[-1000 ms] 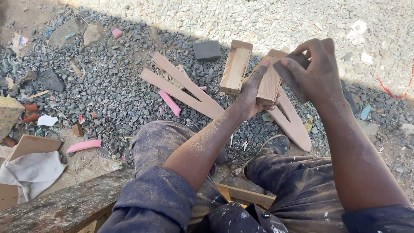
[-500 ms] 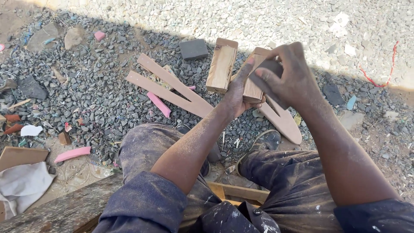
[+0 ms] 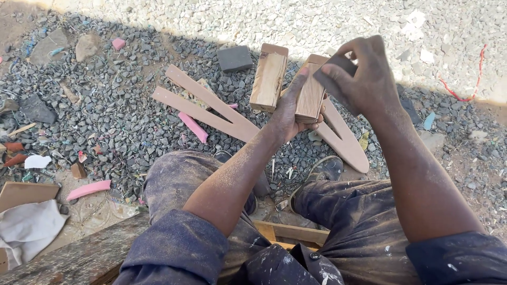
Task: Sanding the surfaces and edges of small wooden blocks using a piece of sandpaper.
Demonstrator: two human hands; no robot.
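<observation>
Wooden block [image 3: 310,95]: your left hand [image 3: 288,113] clasps it from below; your right hand [image 3: 364,79] pinches dark sandpaper [image 3: 334,67] against its top

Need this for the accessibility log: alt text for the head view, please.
Seen from above, a seated person's left hand grips a small wooden block while the right hand presses a dark sanding pad against its upper end. A second wooden block, long pointed wooden slats and a grey sponge block lie on the gravel ahead.
</observation>
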